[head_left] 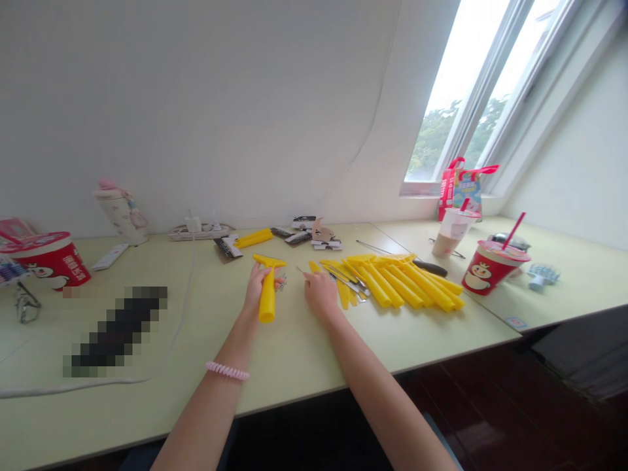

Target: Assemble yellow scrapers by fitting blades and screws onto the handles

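A yellow plastic scraper handle (267,297), with a wide flat head at its far end, is gripped in my left hand (254,288). Small dark bits (281,281) show by that hand's fingertips. My right hand (321,294) rests on the table with its fingers pinched together. From its fingertips a thin, pointed piece (299,269) sticks out, too small to name. Flat yellow strips (344,294) and metal blades (347,280) lie right beside this hand, partly hidden by it. Several more yellow scraper handles (392,281) lie in a row farther right.
Black-and-white cards (300,237) and a yellow piece (254,237) lie at the back. A black-handled screwdriver (430,267) is behind the handles. Red cups (493,268) stand at both sides. A power strip (201,230) sits by the wall, its white cable crossing the left side.
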Available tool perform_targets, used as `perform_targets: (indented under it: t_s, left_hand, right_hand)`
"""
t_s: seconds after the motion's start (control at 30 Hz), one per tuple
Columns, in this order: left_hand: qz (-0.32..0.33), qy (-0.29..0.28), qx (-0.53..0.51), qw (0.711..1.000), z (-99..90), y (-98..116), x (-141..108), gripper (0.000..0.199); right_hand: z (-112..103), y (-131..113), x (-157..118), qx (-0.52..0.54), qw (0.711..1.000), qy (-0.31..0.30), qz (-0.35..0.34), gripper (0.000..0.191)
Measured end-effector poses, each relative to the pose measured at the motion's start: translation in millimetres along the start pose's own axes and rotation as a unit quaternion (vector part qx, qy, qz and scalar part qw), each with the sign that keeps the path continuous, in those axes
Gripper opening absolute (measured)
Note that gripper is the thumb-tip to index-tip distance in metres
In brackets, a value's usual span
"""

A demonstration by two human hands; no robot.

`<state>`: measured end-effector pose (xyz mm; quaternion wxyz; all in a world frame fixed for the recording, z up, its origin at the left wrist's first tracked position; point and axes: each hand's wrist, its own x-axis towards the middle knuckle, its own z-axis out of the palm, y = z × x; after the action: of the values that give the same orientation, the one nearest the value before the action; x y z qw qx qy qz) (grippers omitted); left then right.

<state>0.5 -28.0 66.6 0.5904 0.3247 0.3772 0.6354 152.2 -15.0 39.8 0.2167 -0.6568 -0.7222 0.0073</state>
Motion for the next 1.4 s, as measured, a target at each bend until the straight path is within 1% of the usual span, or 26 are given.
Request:
perform_targets:
  t_s: [0.07,0.13,0.23,0.3,0.33,0.43,0.57,0.63,0.77,0.9,1.0,1.1,1.2,1.3,1.4]
  left_hand:
    - [-0.007,-0.003,-0.009,1.0,-0.4,0.6,0.5,0.045]
    - [-0.014,-0.011,-0.016,1.0,-0.3,0.7,1.0,0.042]
    - [-0.018,-0.018,-0.018,1.0,0.2,0.4,1.8,0.04]
    - [-0.02,-0.019,-0.017,0.999,0.3,-0.1,2.3,0.039]
    - [-0.021,-0.019,-0.016,0.999,0.3,-0.5,2.4,0.039]
    - [-0.019,-0.017,-0.011,1.0,0.1,-1.8,2.6,0.037]
    - [-0.023,-0.01,-0.012,1.0,0.2,-3.5,1.9,0.037]
    - [-0.022,-0.01,-0.017,1.0,0.0,-4.4,1.7,0.034]
    - [-0.025,-0.015,-0.018,0.999,-1.2,-6.2,2.2,0.026]
    - [-0.034,-0.018,-0.016,0.999,-1.8,-8.3,3.8,0.026]
    - [-0.036,-0.019,-0.012,0.999,-1.8,-10.0,5.4,0.027]
    - [-0.04,-0.013,-0.012,0.999,-1.5,-11.0,6.8,0.028]
    - [-0.046,-0.01,-0.01,0.999,-0.6,-11.2,7.2,0.03]
    - [-0.044,-0.013,-0.013,0.999,1.1,-11.6,6.5,0.03]
    - [-0.04,-0.016,-0.014,0.999,2.5,-12.5,5.9,0.031]
  right_hand:
    - [8.4,-6.8,-1.4,-0.056,0.998,-0.007,-0.001,0.032]
    - [12.8,-10.6,-1.6,-0.088,0.996,0.007,-0.006,0.031]
    - [10.9,-10.8,4.0,-0.088,0.996,0.033,-0.012,0.03]
    - [5.8,-7.1,14.9,-0.066,0.997,0.04,0.0,0.03]
    - [2.8,-4.0,23.0,-0.052,0.998,0.039,0.012,0.031]
    - [-6.2,11.2,54.4,-0.032,0.997,0.002,0.065,0.034]
    - [-12.1,41.5,94.8,-0.077,0.981,-0.058,0.166,0.039]
    - [-11.2,56.4,107.9,-0.082,0.977,-0.071,0.182,0.041]
    - [-4.5,74.4,123.2,-0.073,0.978,-0.104,0.162,0.041]
    - [1.8,78.0,135.1,-0.054,0.983,-0.123,0.128,0.041]
    - [3.8,77.9,141.8,-0.046,0.981,-0.135,0.128,0.042]
    - [3.1,77.8,143.7,-0.045,0.983,-0.126,0.128,0.04]
    - [-1.4,77.7,140.9,-0.049,0.985,-0.095,0.136,0.039]
    - [-11.3,78.9,134.4,-0.063,0.985,-0.056,0.149,0.04]
    - [-26.5,82.5,124.2,-0.087,0.984,-0.004,0.155,0.039]
